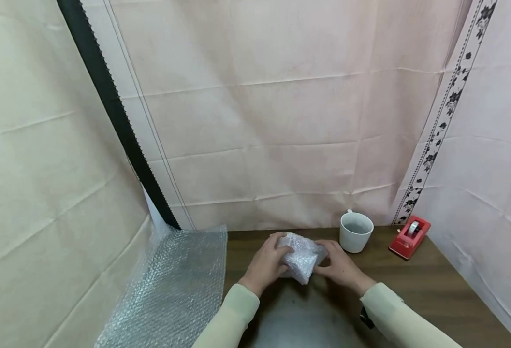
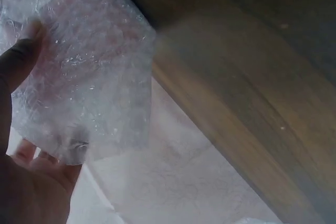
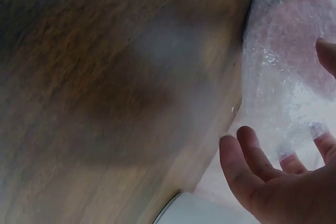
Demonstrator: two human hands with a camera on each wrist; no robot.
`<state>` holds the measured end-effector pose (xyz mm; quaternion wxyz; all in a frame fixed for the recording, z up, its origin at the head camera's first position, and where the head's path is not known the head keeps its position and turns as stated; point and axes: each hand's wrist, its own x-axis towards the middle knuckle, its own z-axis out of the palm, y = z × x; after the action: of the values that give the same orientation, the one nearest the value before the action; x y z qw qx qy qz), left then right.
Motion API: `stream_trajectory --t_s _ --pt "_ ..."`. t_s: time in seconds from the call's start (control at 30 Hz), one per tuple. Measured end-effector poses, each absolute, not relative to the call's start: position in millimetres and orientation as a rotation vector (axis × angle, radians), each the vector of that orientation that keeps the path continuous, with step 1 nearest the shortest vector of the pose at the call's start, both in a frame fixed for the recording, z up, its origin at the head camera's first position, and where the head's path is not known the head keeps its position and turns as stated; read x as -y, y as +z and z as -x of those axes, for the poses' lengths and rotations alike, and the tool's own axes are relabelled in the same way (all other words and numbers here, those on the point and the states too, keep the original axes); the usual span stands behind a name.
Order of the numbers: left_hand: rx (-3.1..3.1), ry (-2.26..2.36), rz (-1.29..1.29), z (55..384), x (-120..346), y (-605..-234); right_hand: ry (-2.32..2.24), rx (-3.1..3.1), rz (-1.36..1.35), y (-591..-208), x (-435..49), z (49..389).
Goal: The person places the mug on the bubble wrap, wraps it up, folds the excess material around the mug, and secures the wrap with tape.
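A bundle in clear bubble wrap [image 1: 300,255] is held between both hands over the brown table. The left hand [image 1: 267,261] grips its left side, thumb on the near face and fingers behind. In the left wrist view something pinkish shows through the wrap [image 2: 100,77]; what it is, I cannot tell. The right hand [image 1: 341,266] holds the right edge, where the wrap fans out into a loose flap. Seen from the right wrist, the thumb lies over the wrap [image 3: 268,72], with some fingertips behind it and two beyond its edge.
A white mug [image 1: 354,242] stands just past the right hand. Farther right is a red tape dispenser [image 1: 405,244] with a roll in it. A sheet of bubble wrap [image 1: 185,285] covers the table's left side. Cloth walls [image 1: 281,116] enclose the back and sides.
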<state>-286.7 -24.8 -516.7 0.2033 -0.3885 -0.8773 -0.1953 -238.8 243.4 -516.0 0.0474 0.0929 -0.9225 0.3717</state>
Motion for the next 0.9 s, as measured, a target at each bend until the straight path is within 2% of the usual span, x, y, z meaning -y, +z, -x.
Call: stream_trajectory --t_s 0.33,0.57,0.9 --pt "2.668 -0.649 0.717 276.6 47.9 -517.9 1.147 2.792 -0.194 -520.9 -234.4 242.2" --pt "2.510 -0.657 0.712 290.5 51.0 -531.6 1.133 2.709 -0.223 -523.3 -221.8 253.9" --pt "2.515 -0.689 0.652 325.9 42.5 -529.9 1.152 2.661 -0.140 -525.7 -210.2 281.2"
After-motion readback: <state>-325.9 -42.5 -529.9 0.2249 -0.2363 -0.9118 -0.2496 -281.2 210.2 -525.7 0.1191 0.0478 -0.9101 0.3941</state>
